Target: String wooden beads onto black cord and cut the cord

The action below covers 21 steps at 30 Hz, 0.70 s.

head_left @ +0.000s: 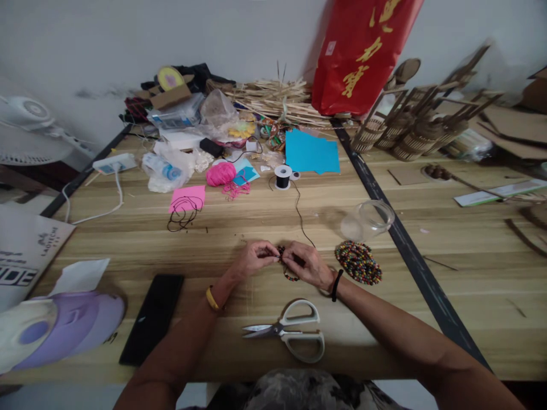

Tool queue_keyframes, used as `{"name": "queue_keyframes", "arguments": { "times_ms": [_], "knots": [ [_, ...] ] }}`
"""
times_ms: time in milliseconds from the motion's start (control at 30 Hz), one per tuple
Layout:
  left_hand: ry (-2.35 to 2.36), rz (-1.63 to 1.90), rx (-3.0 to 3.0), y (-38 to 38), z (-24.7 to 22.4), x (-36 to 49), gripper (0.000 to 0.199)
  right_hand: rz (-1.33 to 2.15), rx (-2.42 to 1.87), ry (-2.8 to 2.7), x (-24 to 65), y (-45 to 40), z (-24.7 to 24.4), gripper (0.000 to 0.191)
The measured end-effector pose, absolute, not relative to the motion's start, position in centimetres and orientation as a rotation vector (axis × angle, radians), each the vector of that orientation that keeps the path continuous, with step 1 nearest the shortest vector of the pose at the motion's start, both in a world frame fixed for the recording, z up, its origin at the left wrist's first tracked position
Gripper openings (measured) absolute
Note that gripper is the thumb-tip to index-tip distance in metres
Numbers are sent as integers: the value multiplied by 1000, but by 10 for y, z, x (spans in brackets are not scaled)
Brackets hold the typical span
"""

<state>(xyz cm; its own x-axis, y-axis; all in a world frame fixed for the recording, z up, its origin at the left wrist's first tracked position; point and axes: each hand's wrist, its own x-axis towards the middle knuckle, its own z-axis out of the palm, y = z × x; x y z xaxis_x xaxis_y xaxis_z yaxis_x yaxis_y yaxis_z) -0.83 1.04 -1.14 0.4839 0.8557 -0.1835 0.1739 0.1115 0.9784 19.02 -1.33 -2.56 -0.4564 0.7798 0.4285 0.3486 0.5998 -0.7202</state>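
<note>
My left hand [258, 257] and my right hand [306, 263] meet over the wooden table, fingertips pinched close together on a small string of dark and coloured beads [291, 277]. Part of that string hangs below my right fingers. A thin black cord runs from the white-and-black spool [282, 177] down to my right hand. Right of my right hand lies a heap of multicoloured beads [359, 262], with a clear round container [376, 219] behind it. Open scissors [284, 329] with white handles rest nearer my body.
A black phone [152, 319] and a purple-and-white appliance [72, 327] are at the left. Black cord [185, 213] lies on pink paper, near pink yarn [220, 173]. Blue sheets [311, 152], wooden strips [273, 102] and a red bag [363, 57] stand behind. Bamboo pieces [416, 134] are at the right.
</note>
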Motion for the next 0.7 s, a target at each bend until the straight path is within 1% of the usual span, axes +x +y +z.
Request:
{"name": "queue_keyframes", "arguments": {
  "times_ms": [700],
  "knots": [
    [973,640,1416,10,-12,-9,19,718,-891,-2046,189,-13,-26,16]
  ]
}}
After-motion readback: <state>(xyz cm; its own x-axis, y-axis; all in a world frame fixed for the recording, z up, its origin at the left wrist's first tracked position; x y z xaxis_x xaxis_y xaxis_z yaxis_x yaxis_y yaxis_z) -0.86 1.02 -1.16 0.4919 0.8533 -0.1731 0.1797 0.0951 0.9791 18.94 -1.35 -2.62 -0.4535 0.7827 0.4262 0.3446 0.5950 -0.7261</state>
